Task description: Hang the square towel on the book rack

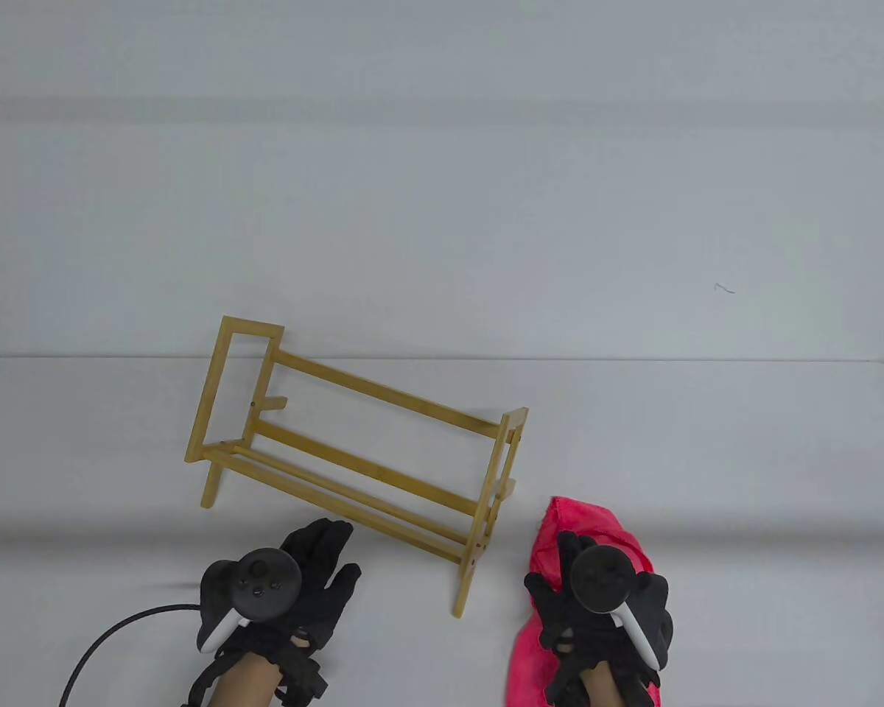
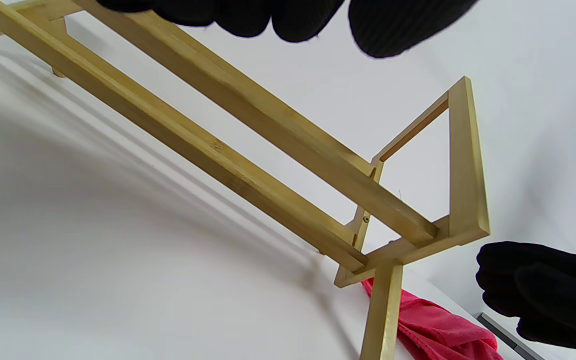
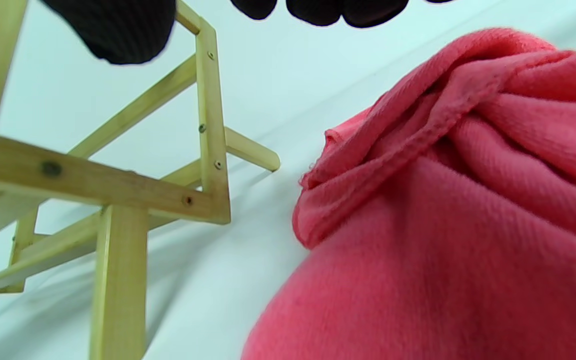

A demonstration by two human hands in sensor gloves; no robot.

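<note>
Two hands near the wooden rack

Left hand hovers released before the rack; right hand, beside it, rests on the red towel, grasp unclear.

- The book rack — a light bamboo frame of slim rails between two open end frames — stands upright on its legs, set at a slant. Its near rail runs just beyond the left hand, and its right end leg comes down between the two hands.
- The square towel — bright pink-red terry cloth — lies bunched and creased under the right hand, just right of the rack's right leg.
</note>
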